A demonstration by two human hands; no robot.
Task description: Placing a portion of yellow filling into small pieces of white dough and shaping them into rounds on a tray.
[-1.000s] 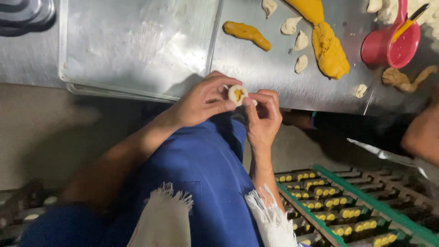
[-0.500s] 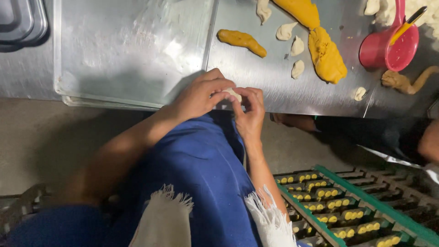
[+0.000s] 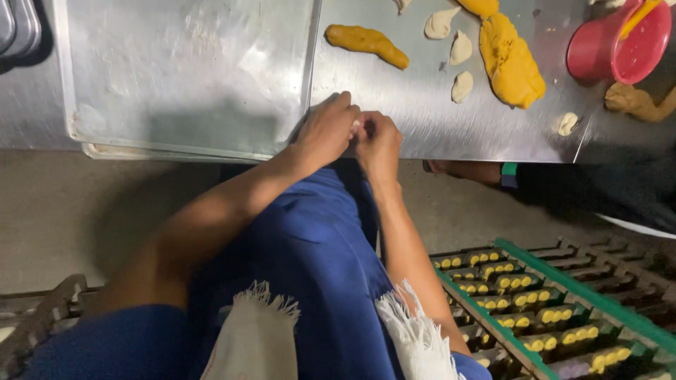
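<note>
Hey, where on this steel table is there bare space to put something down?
The big metal tray, left of both hands, lies bare. A free strip of table runs right of the right hand, below the white dough pieces. Crowded: the top right, around the yellow dough lump and red cup.

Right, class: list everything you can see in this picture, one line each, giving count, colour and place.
Baking tray: one, silver, left on the steel table.
Yellow filling: one large lump centre right, with a yellow roll beside it.
Pale dough pieces: about five, cream, around the lump.
Cup: one, red, top right.
Brownish dough: one, right edge.
Green crate: one, bottom right, holding yellow-topped items.
Left hand and right hand: pressed together at the table edge around a small pale piece.
</note>
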